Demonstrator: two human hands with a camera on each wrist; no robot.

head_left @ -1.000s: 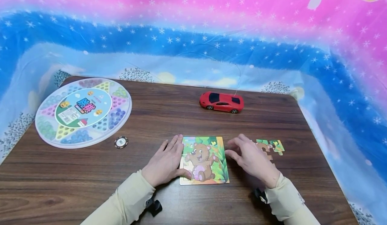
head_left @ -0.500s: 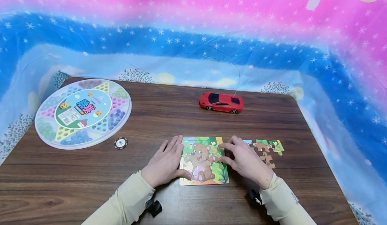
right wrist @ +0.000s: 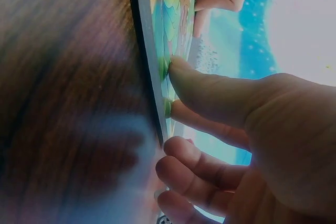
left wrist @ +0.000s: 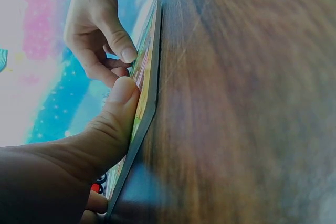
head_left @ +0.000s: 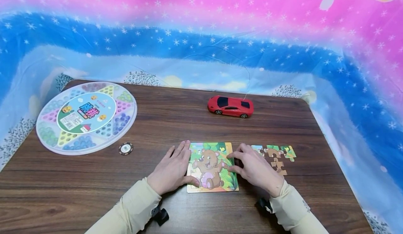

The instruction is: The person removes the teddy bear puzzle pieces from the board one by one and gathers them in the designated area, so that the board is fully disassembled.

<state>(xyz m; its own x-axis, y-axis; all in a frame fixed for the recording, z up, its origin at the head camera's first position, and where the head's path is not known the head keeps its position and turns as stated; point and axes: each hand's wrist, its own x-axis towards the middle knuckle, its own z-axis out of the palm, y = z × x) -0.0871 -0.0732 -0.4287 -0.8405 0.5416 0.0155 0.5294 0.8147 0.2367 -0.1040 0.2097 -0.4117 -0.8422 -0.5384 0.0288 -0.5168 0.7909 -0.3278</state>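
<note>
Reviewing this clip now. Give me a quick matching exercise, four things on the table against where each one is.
Things:
1. bear puzzle
2. toy car
3. round game board
4. loose puzzle pieces

Places:
A. at the left end of the table
B. to the right of the puzzle, past the right hand
C. touched by the left hand and the right hand
D. toward the far edge, ahead of both hands

Pairs: 1-C, 2-D, 3-A, 4-B
</note>
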